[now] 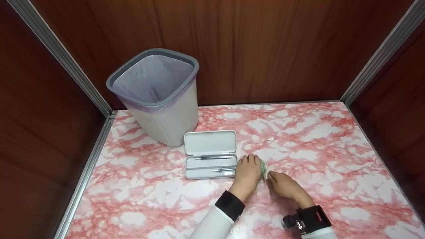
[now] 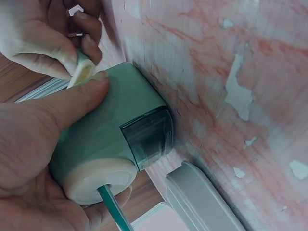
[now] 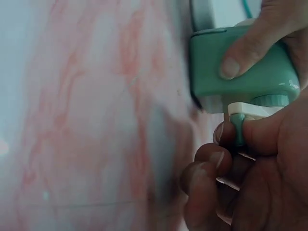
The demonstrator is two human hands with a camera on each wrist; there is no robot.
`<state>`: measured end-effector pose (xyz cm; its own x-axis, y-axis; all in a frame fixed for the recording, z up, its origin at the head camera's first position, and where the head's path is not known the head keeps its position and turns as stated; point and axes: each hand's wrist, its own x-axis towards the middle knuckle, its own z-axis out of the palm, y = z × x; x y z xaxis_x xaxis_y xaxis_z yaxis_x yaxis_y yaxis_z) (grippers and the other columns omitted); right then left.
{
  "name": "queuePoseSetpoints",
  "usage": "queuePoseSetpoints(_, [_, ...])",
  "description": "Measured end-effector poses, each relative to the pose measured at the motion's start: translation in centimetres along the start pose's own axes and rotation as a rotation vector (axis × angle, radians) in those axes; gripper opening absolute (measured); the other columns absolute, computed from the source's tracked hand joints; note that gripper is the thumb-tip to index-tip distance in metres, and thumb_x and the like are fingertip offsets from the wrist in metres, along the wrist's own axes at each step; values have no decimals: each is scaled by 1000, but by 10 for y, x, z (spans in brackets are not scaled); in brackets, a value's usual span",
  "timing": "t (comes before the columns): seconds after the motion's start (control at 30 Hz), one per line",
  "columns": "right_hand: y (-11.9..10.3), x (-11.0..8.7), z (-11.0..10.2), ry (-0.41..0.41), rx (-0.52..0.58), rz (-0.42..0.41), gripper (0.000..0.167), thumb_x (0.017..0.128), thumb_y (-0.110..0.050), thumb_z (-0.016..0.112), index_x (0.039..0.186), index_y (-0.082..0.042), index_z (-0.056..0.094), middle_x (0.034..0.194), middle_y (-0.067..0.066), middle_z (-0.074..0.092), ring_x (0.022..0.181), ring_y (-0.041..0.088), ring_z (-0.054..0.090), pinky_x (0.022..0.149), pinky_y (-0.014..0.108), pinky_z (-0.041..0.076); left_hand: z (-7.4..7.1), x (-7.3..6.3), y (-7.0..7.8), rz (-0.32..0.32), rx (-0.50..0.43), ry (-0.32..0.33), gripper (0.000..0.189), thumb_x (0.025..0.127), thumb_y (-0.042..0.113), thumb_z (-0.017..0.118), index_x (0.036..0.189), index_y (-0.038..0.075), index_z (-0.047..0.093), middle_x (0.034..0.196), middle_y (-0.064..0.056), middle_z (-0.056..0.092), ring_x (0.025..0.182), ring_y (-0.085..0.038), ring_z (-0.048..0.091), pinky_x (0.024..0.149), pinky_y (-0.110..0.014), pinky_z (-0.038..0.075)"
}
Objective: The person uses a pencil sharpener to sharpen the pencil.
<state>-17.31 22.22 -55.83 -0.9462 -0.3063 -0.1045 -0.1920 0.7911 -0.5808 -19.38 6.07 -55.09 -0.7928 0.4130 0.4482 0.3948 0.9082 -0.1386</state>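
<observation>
My left hand (image 1: 247, 174) grips a green crank pencil sharpener (image 2: 110, 106), thumb on one side and fingers round the other. A green pencil (image 2: 114, 209) sticks out of the round cream front of the sharpener, its tip hidden inside. Dark and see-through, the shavings drawer (image 2: 151, 134) faces the table. On the opposite end, my right hand (image 1: 285, 186) pinches the green knob (image 3: 238, 127) of the cream crank arm (image 3: 250, 109) between thumb and forefinger. In the head view the left hand covers most of the sharpener.
Just left of the left hand lies a pale pencil case (image 1: 210, 142), lid raised, with a dark pencil (image 1: 213, 158) and some slim items in its tray. Behind it stands a lined waste bin (image 1: 159, 127). Brown panels (image 1: 265, 49) enclose the red-and-white marbled table (image 1: 315, 139).
</observation>
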Motion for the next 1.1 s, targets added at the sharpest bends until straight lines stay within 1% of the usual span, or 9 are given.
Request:
queuePoseSetpoints(0.1, [1,-4,-5,-12,40,-60,22,103,-14,42,86,-9,55,77,2,54,84,22,59,78,45,46,-3,0,1,-1,-1,-18,24,90,18,52,109,7,61,93,-4,54,83,-18,53,69,-29,45])
queuePoseSetpoints(0.2, [0,-6,-13,-41,86,-122,21,103,-13,43,88,-6,55,79,1,52,83,20,56,76,41,44,-5,0,1,-5,4,-10,25,91,18,48,109,7,61,93,-4,54,82,-18,53,68,-29,45])
queuePoseSetpoints(0.3, [-2,-7,-18,-49,109,-145,22,103,-13,44,86,-5,54,76,-1,47,78,17,50,73,37,40,-6,1,1,0,18,-14,27,91,19,46,109,7,62,92,-4,55,81,-18,54,68,-28,45])
queuePoseSetpoints(0.47, [-5,-5,-24,-36,171,-127,25,103,-12,43,81,-7,53,72,-4,44,71,13,47,70,32,39,-7,2,1,8,34,6,26,91,21,46,107,9,62,89,-3,55,80,-18,54,68,-29,45])
queuePoseSetpoints(0.57, [-6,-2,-27,-38,226,-108,27,104,-13,42,80,-5,52,68,-5,42,65,12,45,65,29,38,-7,2,1,8,33,-11,26,92,21,46,108,9,62,91,-3,55,81,-18,54,68,-29,45])
queuePoseSetpoints(0.73, [-6,4,-32,-51,331,-62,33,105,-22,40,88,1,55,72,1,49,68,15,49,65,27,41,-5,3,2,23,23,-89,27,94,24,47,114,9,60,96,-3,56,85,-19,55,72,-30,46])
queuePoseSetpoints(0.9, [-6,10,-37,-64,423,-41,32,106,-21,38,93,3,55,78,7,51,74,20,52,68,30,46,-4,2,1,41,10,-85,27,94,25,50,113,9,60,97,-4,56,86,-19,55,73,-30,46])
queuePoseSetpoints(1.03, [-7,13,-38,-61,454,-45,29,106,-19,36,96,2,54,81,5,50,79,20,53,70,32,47,-2,1,-1,57,5,-83,26,95,22,49,114,8,59,97,-4,57,87,-20,56,74,-32,47])
queuePoseSetpoints(1.1, [-7,14,-38,-51,455,-41,28,106,-19,36,94,0,53,78,4,48,74,16,50,67,29,45,-2,1,-2,65,1,-86,25,95,21,49,114,7,59,97,-5,56,88,-20,56,75,-32,47])
